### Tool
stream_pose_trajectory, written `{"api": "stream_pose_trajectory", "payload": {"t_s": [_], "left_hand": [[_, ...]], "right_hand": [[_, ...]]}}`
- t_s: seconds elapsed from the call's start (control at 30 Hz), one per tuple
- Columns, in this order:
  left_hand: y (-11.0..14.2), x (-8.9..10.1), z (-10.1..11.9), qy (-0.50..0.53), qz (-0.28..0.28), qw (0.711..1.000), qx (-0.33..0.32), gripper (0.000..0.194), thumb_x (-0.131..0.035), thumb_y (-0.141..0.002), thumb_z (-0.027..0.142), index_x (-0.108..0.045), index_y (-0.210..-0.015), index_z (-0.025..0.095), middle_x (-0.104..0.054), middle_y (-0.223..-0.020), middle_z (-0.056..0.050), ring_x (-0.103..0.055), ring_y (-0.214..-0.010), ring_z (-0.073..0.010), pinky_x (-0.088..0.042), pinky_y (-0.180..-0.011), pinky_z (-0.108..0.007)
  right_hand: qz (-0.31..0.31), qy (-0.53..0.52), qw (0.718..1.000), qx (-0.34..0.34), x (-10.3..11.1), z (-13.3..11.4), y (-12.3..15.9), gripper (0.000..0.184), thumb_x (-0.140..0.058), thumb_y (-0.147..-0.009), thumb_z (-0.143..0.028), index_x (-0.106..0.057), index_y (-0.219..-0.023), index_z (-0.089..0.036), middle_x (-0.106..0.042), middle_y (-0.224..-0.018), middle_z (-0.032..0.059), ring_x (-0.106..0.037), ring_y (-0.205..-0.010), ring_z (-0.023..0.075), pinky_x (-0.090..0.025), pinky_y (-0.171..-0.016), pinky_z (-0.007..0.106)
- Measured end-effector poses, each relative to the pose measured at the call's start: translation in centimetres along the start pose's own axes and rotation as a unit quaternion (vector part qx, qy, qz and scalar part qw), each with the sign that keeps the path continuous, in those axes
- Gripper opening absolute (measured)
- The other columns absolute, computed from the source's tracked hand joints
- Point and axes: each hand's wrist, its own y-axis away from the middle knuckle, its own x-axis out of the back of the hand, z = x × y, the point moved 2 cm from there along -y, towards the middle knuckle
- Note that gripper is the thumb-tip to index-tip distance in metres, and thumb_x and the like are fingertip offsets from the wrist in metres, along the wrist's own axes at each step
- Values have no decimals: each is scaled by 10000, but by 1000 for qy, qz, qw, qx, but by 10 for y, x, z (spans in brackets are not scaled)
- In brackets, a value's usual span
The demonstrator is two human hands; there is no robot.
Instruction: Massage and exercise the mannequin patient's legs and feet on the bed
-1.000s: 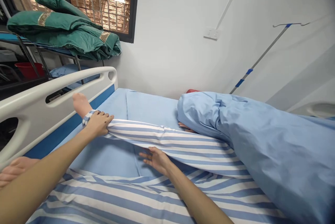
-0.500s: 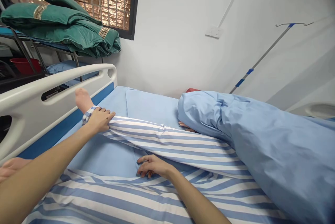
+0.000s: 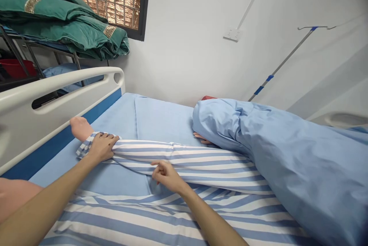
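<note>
1. noting the room first: white wall (image 3: 195,19) with a wall socket (image 3: 231,34) and a metal iv rail (image 3: 280,63) banded in blue tape. upper left, a window grille (image 3: 100,2) with brick beyond. below it, green quilts (image 3: 57,27) folded on a metal rack (image 3: 34,48), with a blue pillow (image 3: 67,70) and a red basin (image 3: 17,67) lower down.
2. hospital bed: blue sheet (image 3: 115,123), white side rail (image 3: 57,85) along the near left side, blue strip below it.
3. blue-covered quilt (image 3: 273,154) bunched along the right of the bed. a hand not the person's own, the lying figure's hand (image 3: 202,137), shows at its edge. a red item (image 3: 208,98) peeks out behind.
4. striped trouser leg (image 3: 184,161) lies across the sheet, bare foot (image 3: 81,128) past its cuff, just beside the side rail. wider striped cloth (image 3: 143,219) fills the bottom of view; a patch of bare skin (image 3: 14,200) at the left edge is too cut off to identify.
5. hands: left hand (image 3: 100,147) clenched on the trouser leg at the cuff. right hand (image 3: 167,176) half open, not grasping, at the leg's lower edge; contact cannot be told.
6. risk, judged: a hard pull at the cuff could twist the ankle or bunch the cloth. with the right hand not bearing the leg, its weight rests on the sheet, and the foot could knock the side rail if swung left.
</note>
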Motion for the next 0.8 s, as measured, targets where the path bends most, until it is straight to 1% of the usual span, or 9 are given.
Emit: {"api": "stream_pose_trajectory", "payload": {"t_s": [0.07,0.13,0.2,0.3,0.43,0.53,0.63,0.73,0.8], "left_hand": [[0,-1,0,1,6,1000,-3,482,-485,-633,170,-536,-1107,234,-620,-1026,-90,-499,-999,-272,-248,-859,-395],[-1,0,0,3,9,1000,-2,481,-484,-632,169,-537,-1105,236,-621,-1026,-88,-500,-999,-272,-246,-859,-395],[-1,-1,0,1,10,1000,0,483,-484,-625,167,-538,-1101,233,-622,-1020,-89,-500,-994,-275,-245,-855,-397],[0,-2,0,-4,13,1000,-2,481,-486,-620,168,-538,-1095,228,-621,-1012,-90,-503,-976,-277,-249,-843,-400],[1,-4,0,-10,11,1000,-4,476,-485,-622,174,-537,-1092,232,-621,-1013,-82,-499,-972,-278,-254,-836,-403],[2,-5,0,-8,17,1000,-4,481,-493,-619,179,-535,-1095,235,-619,-1018,-80,-497,-968,-277,-254,-833,-402],[3,-7,0,-3,29,1000,-3,484,-502,-612,176,-539,-1091,235,-619,-1014,-84,-497,-964,-277,-251,-836,-404],[4,-7,1,0,31,1000,-2,486,-507,-607,170,-545,-1086,239,-619,-1015,-84,-496,-961,-279,-250,-843,-412],[4,-7,1,1,29,1000,2,491,-510,-606,168,-545,-1090,243,-616,-1026,-82,-493,-968,-277,-250,-848,-413]], "right_hand": [[85,30,995,41,6,-2,0,590,-557,-742,-301,-358,-1292,-221,-605,-709,-18,-517,-546,101,-421,-572,248],[136,58,989,30,12,1,-1,776,-522,-766,-289,-85,-1405,-231,-618,-698,-27,-512,-507,105,-429,-568,259],[141,78,987,-8,15,5,-2,892,-510,-762,-275,109,-1403,-215,-625,-649,-43,-507,-461,112,-430,-536,261],[103,103,988,-45,15,10,-3,923,-504,-749,-270,159,-1390,-241,-634,-615,-63,-490,-406,113,-412,-480,248],[107,151,982,-35,17,8,-3,832,-483,-773,-280,47,-1414,-252,-637,-595,-56,-494,-405,126,-415,-529,268],[160,221,962,-7,21,2,-1,629,-432,-833,-338,-187,-1406,-250,-624,-567,-22,-544,-513,167,-408,-634,305],[225,335,915,3,26,-10,0,449,-379,-868,-375,-415,-1301,-261,-627,-652,32,-567,-661,203,-379,-701,327],[266,443,855,29,32,-28,-7,361,-364,-881,-368,-510,-1198,-279,-607,-936,82,-543,-802,212,-364,-714,328],[265,504,820,54,38,-37,-17,292,-408,-869,-350,-569,-1101,-275,-550,-1080,89,-500,-904,225,-354,-734,334]]}}
